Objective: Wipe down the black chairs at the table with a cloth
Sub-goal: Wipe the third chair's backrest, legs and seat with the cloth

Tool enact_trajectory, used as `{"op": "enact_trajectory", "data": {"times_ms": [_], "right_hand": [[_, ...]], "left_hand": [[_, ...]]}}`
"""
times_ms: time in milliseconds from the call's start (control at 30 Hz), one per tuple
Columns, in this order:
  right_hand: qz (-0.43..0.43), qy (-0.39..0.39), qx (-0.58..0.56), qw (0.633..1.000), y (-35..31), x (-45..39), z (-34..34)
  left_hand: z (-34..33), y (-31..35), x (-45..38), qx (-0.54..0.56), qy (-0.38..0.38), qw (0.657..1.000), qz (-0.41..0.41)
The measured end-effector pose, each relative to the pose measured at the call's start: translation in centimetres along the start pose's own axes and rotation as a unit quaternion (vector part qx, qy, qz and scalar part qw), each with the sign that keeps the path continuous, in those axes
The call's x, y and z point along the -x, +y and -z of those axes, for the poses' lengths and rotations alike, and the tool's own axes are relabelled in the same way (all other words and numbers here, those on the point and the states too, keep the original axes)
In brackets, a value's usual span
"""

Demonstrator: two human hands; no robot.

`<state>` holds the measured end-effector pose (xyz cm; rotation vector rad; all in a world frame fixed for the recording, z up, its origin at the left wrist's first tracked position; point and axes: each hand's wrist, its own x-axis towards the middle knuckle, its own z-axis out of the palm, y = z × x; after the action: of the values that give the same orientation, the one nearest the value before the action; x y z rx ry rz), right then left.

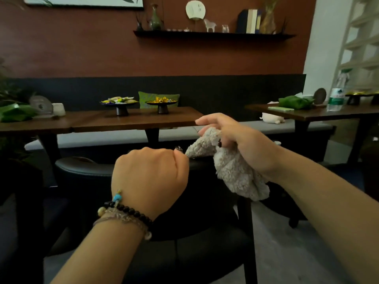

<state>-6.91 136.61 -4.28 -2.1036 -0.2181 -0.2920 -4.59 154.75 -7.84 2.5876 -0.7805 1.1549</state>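
A black chair [86, 169] stands right in front of me, its curved backrest facing me and its seat low in the view. My left hand [149, 177] grips the top of the backrest, fingers curled over it. My right hand [229, 136] holds a fluffy grey cloth [231, 167] bunched in its fingers, index finger stretched out. The cloth hangs over the backrest's right end, just beside my left hand.
A dark wooden table [143, 119] stands beyond the chair with two pedestal snack dishes [121, 103] and a green bundle [14, 112]. A grey bench [174, 134] runs along the wall. A second table [320, 111] with a water bottle [336, 95] is at right.
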Motion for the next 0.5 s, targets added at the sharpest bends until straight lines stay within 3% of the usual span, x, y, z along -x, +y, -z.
{"op": "enact_trajectory", "data": {"times_ms": [100, 200, 333, 400, 500], "right_hand": [[0.031, -0.024, -0.040, 0.998, 0.2, 1.0, 1.2], [0.048, -0.028, -0.006, 0.998, 0.5, 1.3, 2.3], [0.054, 0.016, 0.043, 0.997, 1.1, 0.8, 4.0], [0.060, 0.055, 0.059, 0.995, 1.9, 0.5, 4.1], [0.033, 0.042, 0.001, 0.999, 3.0, 0.2, 3.2]], "left_hand": [[-0.3, 0.2, -0.1, 0.016, 0.030, 0.999, 0.019], [-0.5, 0.0, 0.0, 0.015, 0.003, 0.999, 0.031], [0.4, 0.3, 0.5, 0.078, -0.058, 0.994, 0.046], [0.8, 0.7, 1.0, 0.119, -0.055, 0.990, 0.056], [1.4, 2.1, 1.2, 0.221, -0.022, 0.971, 0.083]]}}
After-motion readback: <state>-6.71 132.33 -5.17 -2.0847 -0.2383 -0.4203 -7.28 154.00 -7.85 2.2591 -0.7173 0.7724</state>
